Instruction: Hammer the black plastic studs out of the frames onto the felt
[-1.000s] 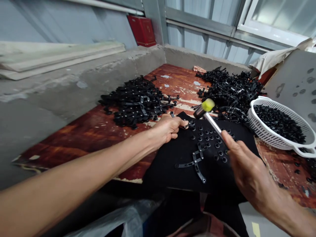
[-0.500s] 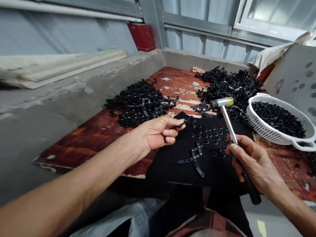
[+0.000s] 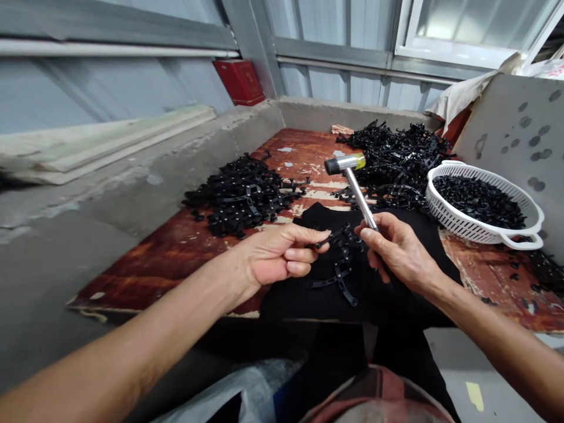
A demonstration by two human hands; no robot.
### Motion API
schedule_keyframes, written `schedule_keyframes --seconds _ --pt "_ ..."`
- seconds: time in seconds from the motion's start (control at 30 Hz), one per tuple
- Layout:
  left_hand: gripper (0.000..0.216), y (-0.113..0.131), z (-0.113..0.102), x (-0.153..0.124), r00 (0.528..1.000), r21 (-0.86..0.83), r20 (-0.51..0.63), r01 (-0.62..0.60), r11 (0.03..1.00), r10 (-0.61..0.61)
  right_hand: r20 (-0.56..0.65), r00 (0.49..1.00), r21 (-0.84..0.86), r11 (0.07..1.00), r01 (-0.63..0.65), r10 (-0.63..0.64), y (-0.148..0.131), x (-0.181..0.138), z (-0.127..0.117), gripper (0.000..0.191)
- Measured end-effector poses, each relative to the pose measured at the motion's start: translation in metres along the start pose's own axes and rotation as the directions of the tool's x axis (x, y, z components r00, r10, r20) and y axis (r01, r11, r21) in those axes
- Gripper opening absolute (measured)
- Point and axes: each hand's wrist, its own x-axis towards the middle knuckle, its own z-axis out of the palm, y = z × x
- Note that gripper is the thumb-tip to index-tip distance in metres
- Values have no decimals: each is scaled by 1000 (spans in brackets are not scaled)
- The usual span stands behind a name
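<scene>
Between the thumb and fingers of my left hand (image 3: 291, 249) is a black linkage part (image 3: 337, 234), raised over the black cloth (image 3: 284, 299). My right hand (image 3: 394, 247) is wrapped round the handle of a hammer (image 3: 361, 197). The hammer's head, dark at one end and yellow at the other, points up above the cloth. Below the held part lies a black jointed linkage (image 3: 339, 279) with spread arms. Small round black caps sit on the cloth, mostly hidden behind my right hand and the held part.
A heap of black linkages (image 3: 247, 197) lies to the left on the red-brown board (image 3: 145, 264). Another pile of black parts (image 3: 396, 155) is at the back right. A white basket (image 3: 467, 232) of small black pieces stands at right. A red box (image 3: 240, 82) sits on the ledge.
My right hand has moved left with the hammer, closer to my left hand, and now covers many of the caps. My left hand keeps the linkage part, slightly lower in view.
</scene>
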Motion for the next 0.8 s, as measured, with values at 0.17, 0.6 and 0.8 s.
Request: schedule_keyframes --seconds 0.17,0.6,0.8 --pt "16 -6 -2 2 992 214 111 -79 974 56 49 999 3 1000 9 -9 0 1 11 12" --pt "16 -36 15 -21 984 -133 5 -176 975 178 -87 984 -12 988 153 -153 4 -16 29 11" --pt "13 -24 9 -11 955 -117 -106 -288 950 276 -21 993 -17 993 113 -114 4 -37 25 13"
